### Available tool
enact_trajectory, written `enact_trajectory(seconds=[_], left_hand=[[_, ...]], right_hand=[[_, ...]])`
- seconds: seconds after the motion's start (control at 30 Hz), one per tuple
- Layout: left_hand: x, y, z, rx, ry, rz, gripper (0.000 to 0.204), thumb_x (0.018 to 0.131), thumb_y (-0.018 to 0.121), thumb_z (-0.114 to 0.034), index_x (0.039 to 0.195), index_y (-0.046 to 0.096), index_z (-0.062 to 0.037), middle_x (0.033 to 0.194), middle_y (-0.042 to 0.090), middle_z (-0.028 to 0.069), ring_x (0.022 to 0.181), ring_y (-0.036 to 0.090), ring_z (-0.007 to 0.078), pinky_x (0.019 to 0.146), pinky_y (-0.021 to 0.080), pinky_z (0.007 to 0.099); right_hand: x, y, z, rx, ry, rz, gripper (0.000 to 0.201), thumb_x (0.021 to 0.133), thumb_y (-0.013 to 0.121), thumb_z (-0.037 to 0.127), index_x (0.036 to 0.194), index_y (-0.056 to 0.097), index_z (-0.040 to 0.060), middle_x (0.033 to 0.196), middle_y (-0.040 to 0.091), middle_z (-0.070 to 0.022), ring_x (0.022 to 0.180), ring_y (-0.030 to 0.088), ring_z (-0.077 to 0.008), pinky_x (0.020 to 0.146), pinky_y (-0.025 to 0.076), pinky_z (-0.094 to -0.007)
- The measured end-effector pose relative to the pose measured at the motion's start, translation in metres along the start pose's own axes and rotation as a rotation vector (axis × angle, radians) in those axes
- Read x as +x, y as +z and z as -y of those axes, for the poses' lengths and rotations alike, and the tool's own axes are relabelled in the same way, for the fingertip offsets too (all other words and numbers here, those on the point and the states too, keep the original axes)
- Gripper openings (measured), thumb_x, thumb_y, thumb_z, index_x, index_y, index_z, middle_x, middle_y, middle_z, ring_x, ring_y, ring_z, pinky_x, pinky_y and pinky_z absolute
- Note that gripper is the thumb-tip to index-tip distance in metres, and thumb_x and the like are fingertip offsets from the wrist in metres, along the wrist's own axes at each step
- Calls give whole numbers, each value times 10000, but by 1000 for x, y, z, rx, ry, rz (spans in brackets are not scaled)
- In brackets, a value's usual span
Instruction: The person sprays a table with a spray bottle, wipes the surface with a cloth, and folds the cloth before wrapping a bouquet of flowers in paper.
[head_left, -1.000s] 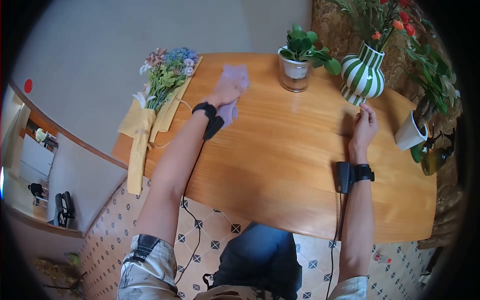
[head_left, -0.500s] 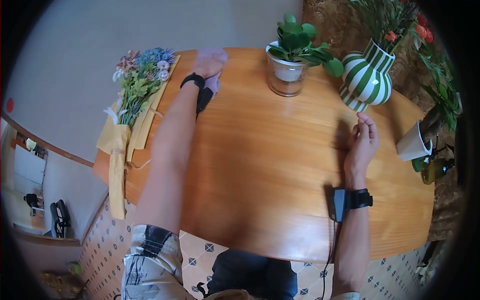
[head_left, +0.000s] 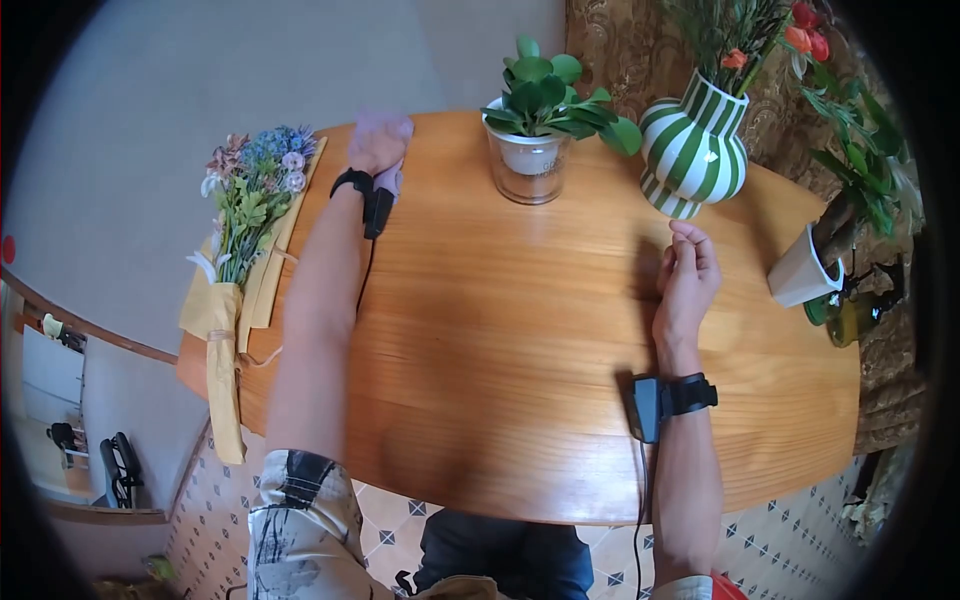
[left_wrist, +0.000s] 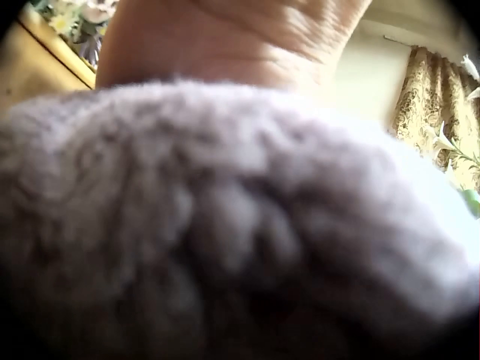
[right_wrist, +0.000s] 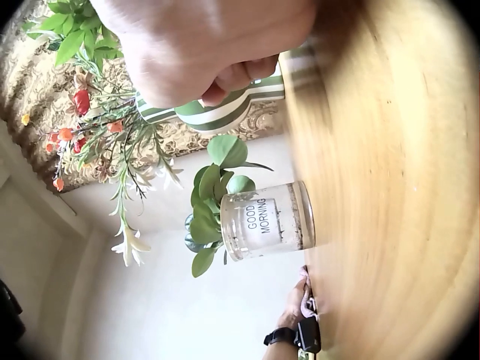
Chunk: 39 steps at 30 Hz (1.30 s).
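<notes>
In the head view my left hand [head_left: 376,155] presses on a purple cloth [head_left: 393,181] at the far left edge of the wooden table [head_left: 520,330]. The fingers are blurred against it. Bunched cloth [left_wrist: 225,202] fills most of the left wrist view, below the heel of my hand [left_wrist: 225,45]. My right hand [head_left: 688,280], its fingers loosely bent and holding nothing, rests near the foot of a green-and-white striped vase [head_left: 695,150]. The right wrist view shows this hand [right_wrist: 210,45] close up, with the vase partly behind it.
A wrapped bouquet [head_left: 245,215] lies left of my left forearm. Between my hands, at the back, stands a potted plant in a clear glass [head_left: 528,175]. A white pot [head_left: 800,270] with a plant leans at the right edge, beside a greenish bottle [head_left: 850,318].
My left hand and the cloth have moved left and away, up to the table's far edge. The right hand stays near the vase. The head view has shifted.
</notes>
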<state>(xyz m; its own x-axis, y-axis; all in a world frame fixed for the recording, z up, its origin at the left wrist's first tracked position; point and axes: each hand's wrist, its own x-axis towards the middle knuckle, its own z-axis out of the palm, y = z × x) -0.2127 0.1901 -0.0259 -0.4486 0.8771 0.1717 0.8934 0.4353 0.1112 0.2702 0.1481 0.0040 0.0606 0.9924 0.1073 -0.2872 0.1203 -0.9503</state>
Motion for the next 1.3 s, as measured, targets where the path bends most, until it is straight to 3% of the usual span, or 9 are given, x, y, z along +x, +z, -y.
enact_trajectory(seconds=[0.17,0.23,0.37,0.43,0.6,0.77,0.83,1.03,1.3], left_hand=[[-24,-14,-19,91,-7,66,533,938,354,-368,1408,392,-119,1446,370,185,1348,303,366,1141,179,437],[-37,-15,-26,-70,-36,94,581,940,339,-401,1459,312,-140,1523,249,146,1420,147,346,1167,48,443],[-71,-32,-62,121,-24,221,614,951,315,-437,1489,231,-154,1564,135,105,1443,53,323,1168,12,434],[-105,-49,-87,-130,28,276,633,962,279,-489,1498,203,-161,1571,89,116,1446,16,312,1162,-12,438],[-131,-31,-90,-152,100,270,644,969,226,-537,1502,190,-178,1572,67,126,1447,-3,323,1157,-16,444],[-185,-53,-110,-172,158,294,656,967,200,-564,1500,198,-182,1567,77,146,1442,3,351,1155,-10,449],[-208,-61,-117,-232,215,353,632,977,211,-536,1500,200,-181,1561,94,166,1437,17,374,1152,-11,463],[-258,-62,-112,-202,433,287,537,1000,244,-394,1496,208,-192,1556,120,167,1432,38,396,1134,11,544],[-266,-62,-114,-223,410,313,553,998,249,-402,1499,201,-174,1560,117,156,1433,27,392,1142,12,513]], right_hand=[[0,0,-2,4,-1,-8,144,933,495,71,984,628,49,647,478,46,527,387,-13,447,247,-162],[1,0,-4,13,-7,-6,143,931,497,69,982,628,45,647,478,44,531,392,-17,453,256,-164],[3,0,-7,14,-42,1,139,926,503,67,977,628,35,653,482,37,555,412,-26,481,294,-172],[5,-1,-11,24,-61,9,137,924,506,67,975,628,32,657,484,36,564,419,-29,490,304,-175],[10,-4,-17,24,-98,20,134,921,511,65,973,628,26,672,492,29,585,435,-39,517,331,-187],[13,-7,-23,18,-151,28,131,918,516,61,973,627,20,667,493,22,591,441,-47,528,338,-195],[14,-7,-25,27,-148,28,130,917,516,59,973,627,19,664,493,23,591,442,-47,529,338,-195],[14,-7,-22,-4,-138,23,137,916,508,51,974,626,14,677,498,20,598,445,-51,535,345,-196],[14,-7,-23,12,-137,40,136,926,513,72,978,629,25,709,497,26,611,443,-46,529,331,-195]])
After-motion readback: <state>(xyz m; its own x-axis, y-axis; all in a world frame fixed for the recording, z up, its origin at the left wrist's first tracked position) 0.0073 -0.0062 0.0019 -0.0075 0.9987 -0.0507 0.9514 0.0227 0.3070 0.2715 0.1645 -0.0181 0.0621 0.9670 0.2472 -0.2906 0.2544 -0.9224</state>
